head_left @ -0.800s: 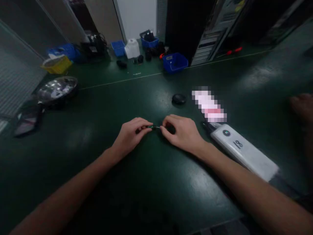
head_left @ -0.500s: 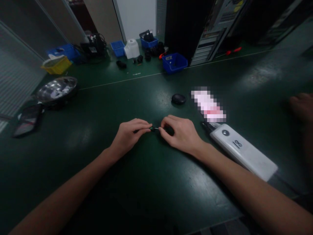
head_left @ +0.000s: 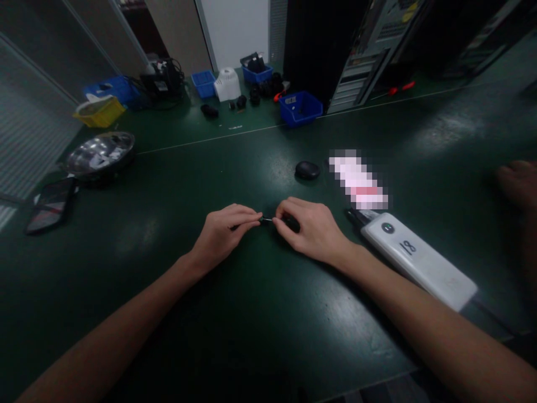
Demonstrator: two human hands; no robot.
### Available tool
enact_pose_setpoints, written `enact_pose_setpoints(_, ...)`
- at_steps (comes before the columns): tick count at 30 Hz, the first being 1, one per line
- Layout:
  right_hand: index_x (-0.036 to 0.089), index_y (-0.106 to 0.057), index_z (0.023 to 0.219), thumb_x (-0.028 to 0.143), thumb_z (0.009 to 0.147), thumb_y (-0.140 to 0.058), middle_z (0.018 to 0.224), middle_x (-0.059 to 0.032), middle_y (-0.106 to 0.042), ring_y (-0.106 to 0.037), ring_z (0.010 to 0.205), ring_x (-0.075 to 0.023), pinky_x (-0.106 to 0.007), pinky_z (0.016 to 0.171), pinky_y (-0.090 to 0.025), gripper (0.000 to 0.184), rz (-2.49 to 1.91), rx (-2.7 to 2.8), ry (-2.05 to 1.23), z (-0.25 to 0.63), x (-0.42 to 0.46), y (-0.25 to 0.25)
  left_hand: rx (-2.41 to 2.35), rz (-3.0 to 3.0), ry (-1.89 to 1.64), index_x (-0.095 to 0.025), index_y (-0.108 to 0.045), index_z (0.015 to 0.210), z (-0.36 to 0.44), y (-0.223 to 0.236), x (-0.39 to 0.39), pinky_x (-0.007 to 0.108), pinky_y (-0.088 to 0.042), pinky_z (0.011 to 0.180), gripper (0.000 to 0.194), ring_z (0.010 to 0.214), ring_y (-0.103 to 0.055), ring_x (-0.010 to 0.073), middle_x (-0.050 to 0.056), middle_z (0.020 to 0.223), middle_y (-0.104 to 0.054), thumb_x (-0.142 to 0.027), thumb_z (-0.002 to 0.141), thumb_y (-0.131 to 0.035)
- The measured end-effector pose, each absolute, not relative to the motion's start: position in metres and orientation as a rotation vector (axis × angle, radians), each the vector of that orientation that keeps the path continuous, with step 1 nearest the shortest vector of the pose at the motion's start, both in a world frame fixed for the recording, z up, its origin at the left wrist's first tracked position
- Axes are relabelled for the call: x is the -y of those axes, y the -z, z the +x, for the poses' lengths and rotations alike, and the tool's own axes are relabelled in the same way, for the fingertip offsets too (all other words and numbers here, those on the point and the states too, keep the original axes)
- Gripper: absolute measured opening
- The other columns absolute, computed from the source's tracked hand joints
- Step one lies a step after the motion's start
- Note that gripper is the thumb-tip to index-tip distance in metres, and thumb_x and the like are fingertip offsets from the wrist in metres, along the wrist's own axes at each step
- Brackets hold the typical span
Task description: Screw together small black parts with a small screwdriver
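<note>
Fingertips and thumb of my left hand (head_left: 224, 228) are closed on a small dark part (head_left: 262, 219), most of it hidden by the fingers. Across from it, my right hand (head_left: 308, 226) is curled round what looks like a small screwdriver (head_left: 269, 220). Its thin silvery shaft spans the short gap between the two hands and meets the dark part. Something dark, probably the handle, shows inside the curled right fingers. Both hands are low over the green table top (head_left: 235, 313). A black computer mouse (head_left: 307, 170) lies just beyond my right hand.
A white power bank marked 18 (head_left: 419, 260) lies beside my right forearm, near a blurred-out phone (head_left: 356, 179). Another person's hand (head_left: 518, 179) rests at far right. A metal bowl (head_left: 100, 154), a dark phone-like slab (head_left: 51, 206) and a blue bin (head_left: 300, 109) stand farther off.
The whole view has shifted very slightly. Both hands keep the same hold and nearly the same place, and the small part between them shows a little less.
</note>
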State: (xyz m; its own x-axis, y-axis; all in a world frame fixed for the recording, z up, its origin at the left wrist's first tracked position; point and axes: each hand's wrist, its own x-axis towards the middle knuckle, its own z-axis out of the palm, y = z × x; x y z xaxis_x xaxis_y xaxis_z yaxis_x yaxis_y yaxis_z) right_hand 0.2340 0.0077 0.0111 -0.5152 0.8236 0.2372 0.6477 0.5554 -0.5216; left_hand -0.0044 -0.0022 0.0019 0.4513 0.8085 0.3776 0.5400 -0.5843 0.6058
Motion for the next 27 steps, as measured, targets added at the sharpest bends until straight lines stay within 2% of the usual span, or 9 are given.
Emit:
enact_pose_setpoints(5, 0.021, -0.063, 0.095, 0.033, 0.098, -0.054, 0.092, -0.0037, -0.066, -0.057, 0.075, -0.0162, -0.028, 0.066, -0.035, 0.016, -1.17, 2.377, -0.475, 0.2351, -0.0091, -0.0102, -1.104, 2.43, -0.891, -0.019, -0.074, 0.115, -0.0033, -0.0022, 0.0038, 0.034, -0.06, 0.086, 0.023, 0.098, -0.069, 0.0179, 0.006, 0.11, -0.074, -0.016, 0.095, -0.064)
enact_pose_setpoints(14, 0.019, -0.061, 0.093, 0.033, 0.1, -0.052, 0.088, -0.0029, -0.064, -0.056, 0.074, -0.015, -0.028, 0.068, -0.038, 0.018, -1.082, 2.243, -0.603, 0.2345, -0.0098, -0.0113, -1.101, 2.109, -1.028, -0.022, -0.077, 0.11, -0.0075, -0.0027, 0.0008, 0.033, -0.061, 0.089, 0.02, 0.099, -0.072, 0.0175, 0.004, 0.109, -0.076, -0.022, 0.091, -0.071)
enact_pose_setpoints(27, 0.02, -0.063, 0.097, 0.033, 0.098, -0.053, 0.094, -0.0032, -0.065, -0.057, 0.076, -0.0156, -0.028, 0.067, -0.036, 0.016, -1.102, 2.434, -0.51, 0.2359, -0.0084, -0.0141, -1.021, 2.414, -0.848, -0.02, -0.072, 0.117, -0.0022, -0.001, 0.0064, 0.033, -0.058, 0.085, 0.023, 0.1, -0.067, 0.0167, 0.006, 0.11, -0.073, -0.019, 0.096, -0.062)
